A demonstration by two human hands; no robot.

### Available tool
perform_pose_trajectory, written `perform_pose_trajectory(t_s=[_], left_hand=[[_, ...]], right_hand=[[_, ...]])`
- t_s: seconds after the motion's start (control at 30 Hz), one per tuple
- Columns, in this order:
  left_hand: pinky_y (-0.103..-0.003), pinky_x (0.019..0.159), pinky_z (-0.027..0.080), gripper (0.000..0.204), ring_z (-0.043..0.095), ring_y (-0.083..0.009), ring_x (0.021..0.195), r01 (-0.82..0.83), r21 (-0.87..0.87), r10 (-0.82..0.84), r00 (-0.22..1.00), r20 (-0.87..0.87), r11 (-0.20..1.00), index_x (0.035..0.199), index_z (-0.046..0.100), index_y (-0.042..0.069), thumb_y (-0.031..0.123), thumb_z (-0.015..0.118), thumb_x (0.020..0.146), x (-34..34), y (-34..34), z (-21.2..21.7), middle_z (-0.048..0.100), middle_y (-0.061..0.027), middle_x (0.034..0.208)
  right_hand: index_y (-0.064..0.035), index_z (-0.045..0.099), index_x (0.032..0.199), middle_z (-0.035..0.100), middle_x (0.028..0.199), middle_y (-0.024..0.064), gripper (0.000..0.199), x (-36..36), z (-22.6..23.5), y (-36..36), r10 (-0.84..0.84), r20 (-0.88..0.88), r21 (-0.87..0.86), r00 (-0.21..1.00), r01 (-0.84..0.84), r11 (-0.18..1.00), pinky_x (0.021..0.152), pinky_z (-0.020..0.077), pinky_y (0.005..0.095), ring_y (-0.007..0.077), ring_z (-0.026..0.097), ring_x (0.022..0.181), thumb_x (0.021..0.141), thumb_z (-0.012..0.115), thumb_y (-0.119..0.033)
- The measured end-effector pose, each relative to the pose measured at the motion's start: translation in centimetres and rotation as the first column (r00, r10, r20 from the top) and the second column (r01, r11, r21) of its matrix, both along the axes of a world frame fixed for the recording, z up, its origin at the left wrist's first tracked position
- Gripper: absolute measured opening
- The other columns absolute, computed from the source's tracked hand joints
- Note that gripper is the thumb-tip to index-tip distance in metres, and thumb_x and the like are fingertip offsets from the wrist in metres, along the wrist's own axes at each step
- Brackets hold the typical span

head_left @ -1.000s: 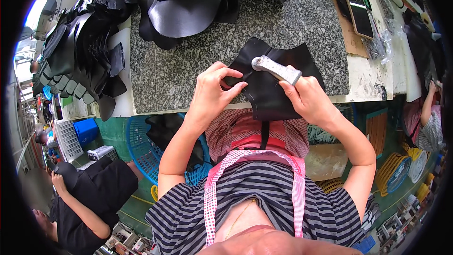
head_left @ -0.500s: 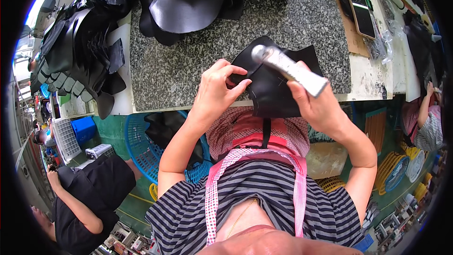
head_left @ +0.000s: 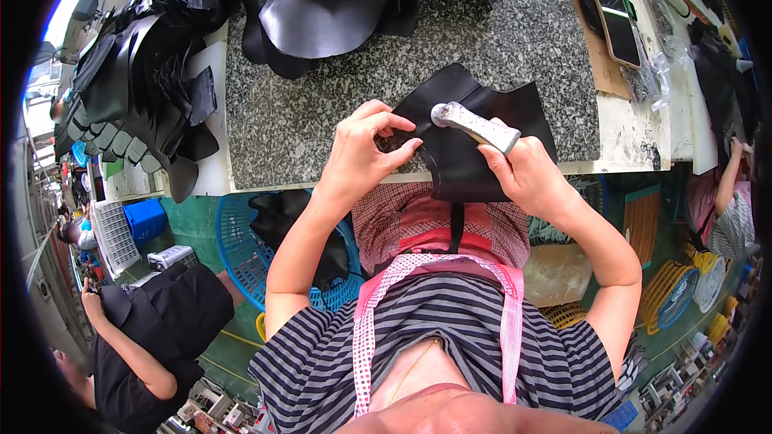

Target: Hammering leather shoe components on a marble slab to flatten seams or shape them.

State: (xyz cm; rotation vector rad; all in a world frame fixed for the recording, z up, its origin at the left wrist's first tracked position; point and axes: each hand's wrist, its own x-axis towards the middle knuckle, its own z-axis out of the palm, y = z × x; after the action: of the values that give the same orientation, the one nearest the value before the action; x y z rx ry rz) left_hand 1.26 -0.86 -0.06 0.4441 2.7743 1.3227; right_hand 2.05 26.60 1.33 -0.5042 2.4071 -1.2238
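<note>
A black leather-like piece (head_left: 482, 153) lies on the speckled stone slab (head_left: 338, 120), its lower part hanging over the slab's near edge. My right hand (head_left: 531, 173) is wrapped round a hammer (head_left: 478, 124) with a pale, worn handle. The hammer's rounded metal head rests on the piece or just over it; I cannot tell which. At the piece's left edge is my left hand (head_left: 362, 153), fingers curled, with a gap between thumb and forefinger and nothing visible between them.
Black cut pieces (head_left: 322, 12) are heaped at the slab's far side; more hang in a stack (head_left: 129, 88) at left. A phone (head_left: 615, 24) lies at far right. Below the slab stands a blue basket (head_left: 241, 249). People work on both sides (head_left: 161, 329).
The hammer has come down from above the piece onto or near its surface, my right hand lowering with it. My left hand has drawn slightly left, its thumb and forefinger still apart.
</note>
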Motion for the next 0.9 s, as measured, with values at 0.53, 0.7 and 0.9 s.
perform_pose_trajectory(t_s=[0.53, 0.7, 0.9], left_hand=[[-0.033, 0.073, 0.057, 0.028, 0.068, -0.0208, 0.079, 0.065, -0.017, -0.065, 0.998, 0.028, 0.998, 0.100, 0.076, 0.001, 0.011, 0.090, 0.078, -0.6, -0.3, -0.1, 0.066, -0.0084, 0.091], [-0.033, 0.072, 0.057, 0.028, 0.065, -0.0197, 0.077, 0.054, -0.008, -0.054, 0.998, 0.026, 0.999, 0.100, 0.076, 0.001, 0.010, 0.090, 0.077, -0.6, -0.3, -0.1, 0.065, -0.0078, 0.089], [-0.035, 0.071, 0.054, 0.026, 0.064, -0.0226, 0.079, 0.010, 0.032, -0.009, 1.000, -0.022, 0.999, 0.100, 0.076, 0.003, 0.009, 0.089, 0.078, 0.0, 0.0, -0.5, 0.064, -0.0084, 0.089]], right_hand=[[-0.0028, 0.050, 0.110, 0.063, 0.072, 0.0257, 0.020, -0.7, 3.2, -0.8, 0.051, -0.090, 0.040, 0.995, -0.047, 0.998, 0.063, 0.0482, 0.0548, 0.0498, 0.066, 0.077, 0.108, 0.057, -0.021], [-0.0024, 0.049, 0.107, 0.064, 0.073, 0.0263, 0.020, -0.5, 2.9, -1.0, 0.017, -0.124, -0.003, 0.992, -0.017, 1.000, 0.063, 0.0472, 0.0562, 0.0509, 0.064, 0.075, 0.108, 0.056, -0.021], [-0.0007, 0.049, 0.110, 0.063, 0.071, 0.0241, 0.015, -0.2, 2.5, -0.9, -0.003, -0.241, -0.081, 0.970, -0.018, 0.997, 0.060, 0.0486, 0.0519, 0.0483, 0.066, 0.072, 0.106, 0.057, -0.014]])
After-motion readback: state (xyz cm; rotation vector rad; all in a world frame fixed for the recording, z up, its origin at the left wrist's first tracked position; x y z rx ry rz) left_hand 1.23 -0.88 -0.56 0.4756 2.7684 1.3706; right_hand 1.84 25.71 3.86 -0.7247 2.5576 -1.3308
